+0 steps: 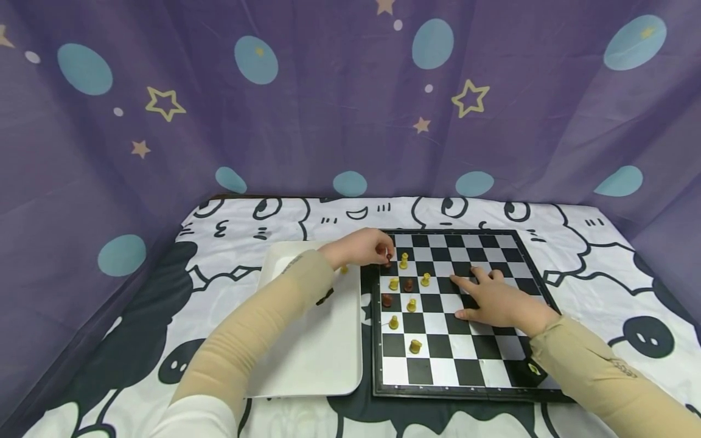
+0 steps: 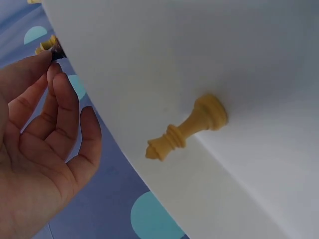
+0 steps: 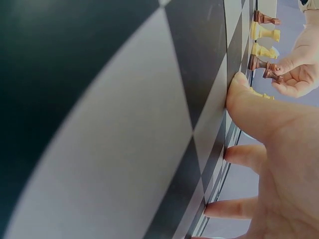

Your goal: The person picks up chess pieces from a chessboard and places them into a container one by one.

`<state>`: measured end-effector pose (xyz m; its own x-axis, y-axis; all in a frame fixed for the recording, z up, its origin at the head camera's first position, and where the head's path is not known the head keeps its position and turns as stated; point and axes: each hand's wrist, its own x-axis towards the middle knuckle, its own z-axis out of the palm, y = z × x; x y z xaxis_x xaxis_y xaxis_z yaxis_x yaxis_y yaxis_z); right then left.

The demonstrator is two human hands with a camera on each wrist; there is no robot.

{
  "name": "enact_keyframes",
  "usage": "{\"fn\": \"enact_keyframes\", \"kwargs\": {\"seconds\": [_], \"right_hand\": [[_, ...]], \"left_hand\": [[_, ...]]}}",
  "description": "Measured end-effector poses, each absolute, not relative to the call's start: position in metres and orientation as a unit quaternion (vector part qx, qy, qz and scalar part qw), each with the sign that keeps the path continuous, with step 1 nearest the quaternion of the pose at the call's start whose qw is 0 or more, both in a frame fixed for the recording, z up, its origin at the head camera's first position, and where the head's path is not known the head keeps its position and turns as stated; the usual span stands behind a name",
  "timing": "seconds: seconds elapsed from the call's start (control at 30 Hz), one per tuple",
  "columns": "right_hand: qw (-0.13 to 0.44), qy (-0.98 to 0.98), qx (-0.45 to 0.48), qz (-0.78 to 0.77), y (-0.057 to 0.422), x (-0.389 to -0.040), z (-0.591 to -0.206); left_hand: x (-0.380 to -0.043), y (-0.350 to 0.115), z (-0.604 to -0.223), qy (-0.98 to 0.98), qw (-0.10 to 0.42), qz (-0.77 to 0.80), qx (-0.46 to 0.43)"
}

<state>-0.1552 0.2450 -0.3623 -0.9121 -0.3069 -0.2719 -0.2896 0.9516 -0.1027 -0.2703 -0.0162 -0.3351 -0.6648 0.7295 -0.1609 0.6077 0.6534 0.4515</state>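
At the left edge of the chessboard point(image 1: 449, 347), my left hand point(image 1: 362, 246) pinches a dark brown chess piece point(image 3: 272, 75) between thumb and fingertips. Its other fingers curve loosely in the left wrist view. Several yellow chess pieces point(image 1: 412, 305) and two more dark brown pieces point(image 1: 408, 285) stand on the board's left columns, close to this hand. My right hand point(image 1: 499, 303) rests on the middle-right of the board with its fingers spread, and nothing is held in it. In the right wrist view its thumb point(image 3: 244, 102) touches the squares.
Left of the board lies a white tray point(image 1: 306, 365), under my left forearm. A yellow chess piece point(image 2: 187, 129) lies on its side in the tray. The cloth point(image 1: 230, 292) beneath has black-and-white cartoon faces, and a purple curtain point(image 1: 339, 109) hangs behind.
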Motion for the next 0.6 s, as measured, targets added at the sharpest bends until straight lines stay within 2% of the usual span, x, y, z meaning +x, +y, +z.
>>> {"fn": "enact_keyframes", "kwargs": {"seconds": [0.6], "right_hand": [[0.144, 0.977, -0.158, -0.028, 0.246, -0.156, -0.363]], "left_hand": [[-0.269, -0.031, -0.328, 0.89, 0.15, 0.193, 0.384]]}}
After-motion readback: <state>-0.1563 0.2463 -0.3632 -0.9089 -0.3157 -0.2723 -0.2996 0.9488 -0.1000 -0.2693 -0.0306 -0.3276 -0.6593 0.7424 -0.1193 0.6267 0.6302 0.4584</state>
